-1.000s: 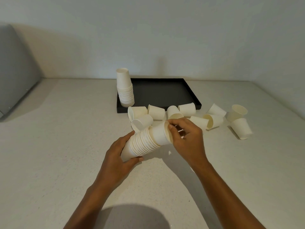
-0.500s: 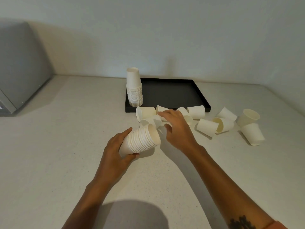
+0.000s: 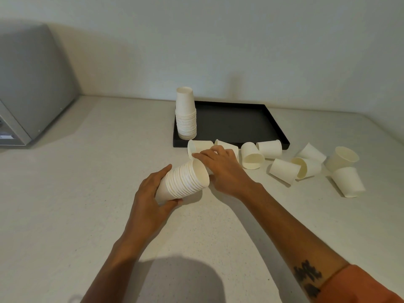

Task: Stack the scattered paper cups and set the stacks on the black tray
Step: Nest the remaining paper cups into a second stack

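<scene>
Left hand: the left hand [image 3: 150,200] is wrapped around the base end of a nested stack [image 3: 184,182] of paper cups, thumb under, fingers over; the stack is tilted, mouth open toward 1 o'clock, held just above the table [image 3: 65,204].
Right hand: the right hand [image 3: 220,169] reaches past the stack's mouth toward 12 o'clock; its fingers curl down over a lying cup [image 3: 200,146] and a second cup [image 3: 228,146] beside it; whether they have closed on either cannot be told, since the fingertips are hidden.
Loose cups: seven or so more lie from 1 to 3 o'clock of the right hand, most tipped on their sides; the tipped cup [image 3: 252,158] closest to the hand shows its open mouth.
Tray: the black tray [image 3: 240,125] sits at 12 o'clock, against the wall; one finished stack [image 3: 185,114] stands mouth-down on its left front corner; the rest of it is bare.
Progress: judged partway; one stack placed, a second growing in hand, the loose cups yet to be gathered.
Handling: the cups look very light and thin-walled; likely to dent if squeezed and to roll when nudged; the stiffer rolled rim or a gentle grip around the mid-wall seems the safest hold; the nested stack is firmer, best gripped at the base.
Risk: cups could slide out of the tilted stack's mouth.
</scene>
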Demonstrator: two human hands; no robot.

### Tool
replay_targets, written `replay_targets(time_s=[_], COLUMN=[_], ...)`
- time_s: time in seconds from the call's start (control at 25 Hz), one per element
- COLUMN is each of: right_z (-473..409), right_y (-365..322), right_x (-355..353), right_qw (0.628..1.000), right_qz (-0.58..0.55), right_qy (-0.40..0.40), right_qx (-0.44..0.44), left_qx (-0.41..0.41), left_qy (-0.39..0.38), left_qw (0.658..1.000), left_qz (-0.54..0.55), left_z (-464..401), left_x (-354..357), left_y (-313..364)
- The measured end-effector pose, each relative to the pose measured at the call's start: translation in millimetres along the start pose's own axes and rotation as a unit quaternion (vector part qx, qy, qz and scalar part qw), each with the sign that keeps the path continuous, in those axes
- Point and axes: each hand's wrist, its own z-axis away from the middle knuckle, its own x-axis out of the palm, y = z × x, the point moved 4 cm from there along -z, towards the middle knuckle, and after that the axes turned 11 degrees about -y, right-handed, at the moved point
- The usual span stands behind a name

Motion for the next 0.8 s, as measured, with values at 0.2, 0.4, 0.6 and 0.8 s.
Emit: replay_targets(time_s=[0.2, 0.4, 0.6, 0.8], right_z=[26, 61, 78, 78], right_y=[4, 11, 0, -24], right_x=[-15, -33, -48, -44], right_qw=[0.991, 0.922, 0.857, 0.813], right_qz=[-0.104, -0.327, -0.459, -0.548], right_qy=[0.075, 0.17, 0.201, 0.178], right_qx=[0.04, 0.122, 0.122, 0.08], left_qx=[-0.01, -0.004, 0.005, 0.008], left_qy=[0.039, 0.034, 0.031, 0.03], left_qw=[0.999, 0.999, 0.999, 1.0], left_qz=[0.013, 0.009, -0.014, -0.005], left_z=[4, 3, 3, 4], left_x=[1, 3, 7, 7], left_y=[1, 3, 6, 7])
